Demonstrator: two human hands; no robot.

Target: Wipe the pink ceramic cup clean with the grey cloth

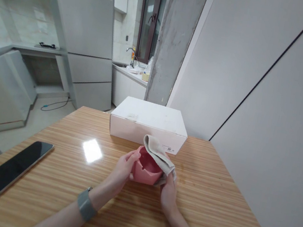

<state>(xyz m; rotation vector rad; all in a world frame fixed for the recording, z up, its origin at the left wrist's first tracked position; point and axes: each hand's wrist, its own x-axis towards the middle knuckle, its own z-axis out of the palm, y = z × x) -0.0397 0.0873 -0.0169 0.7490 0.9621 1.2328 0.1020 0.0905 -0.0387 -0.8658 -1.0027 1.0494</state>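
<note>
Left hand [126, 164] grips pink bowl [147, 173]; right hand [168, 194] grips grey cloth [158, 156] against it. Wiping appears underway; completion unclear.

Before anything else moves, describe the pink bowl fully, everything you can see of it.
The pink bowl is small and deep, with angular outer sides, a notch in the near rim and a smooth look, perhaps ceramic or plastic. It tilts so its inside shows, and looks empty where visible. The left hand grips its left side. The right hand holds a grey cloth against its right side, hiding part of the rim. The white box sits behind.
</note>
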